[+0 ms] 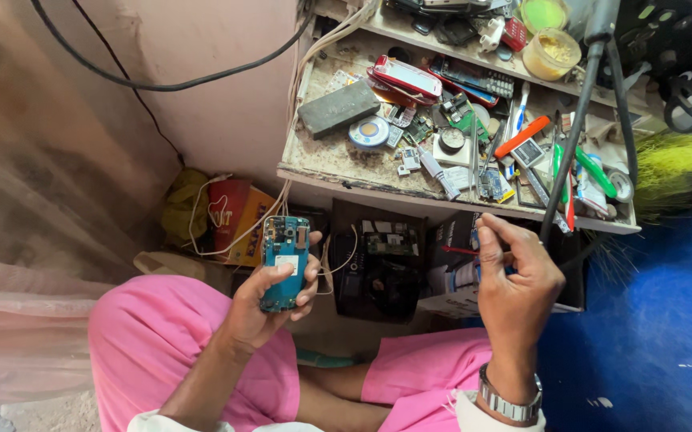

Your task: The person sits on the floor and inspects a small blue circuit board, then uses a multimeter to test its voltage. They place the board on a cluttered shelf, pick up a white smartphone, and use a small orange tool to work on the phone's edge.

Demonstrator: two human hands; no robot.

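My left hand (pixel 270 300) grips an opened blue mobile phone (pixel 285 254) with its circuit board showing, held upright over my pink-clad left knee. My right hand (pixel 515 276), with a metal watch on the wrist, pinches a thin red-handled tool (pixel 459 250) that points left toward the phone. The two hands are apart, roughly level, below the front edge of a low cluttered workbench (pixel 362 181).
The workbench carries a red phone (pixel 406 78), a dark grey block (pixel 338 109), circuit boards, pens, an orange tool (pixel 522 137) and a yellow jar (pixel 551 53). A dark stand pole (pixel 574 132) leans across it. Boxes and wires lie beneath. Blue floor lies at the right.
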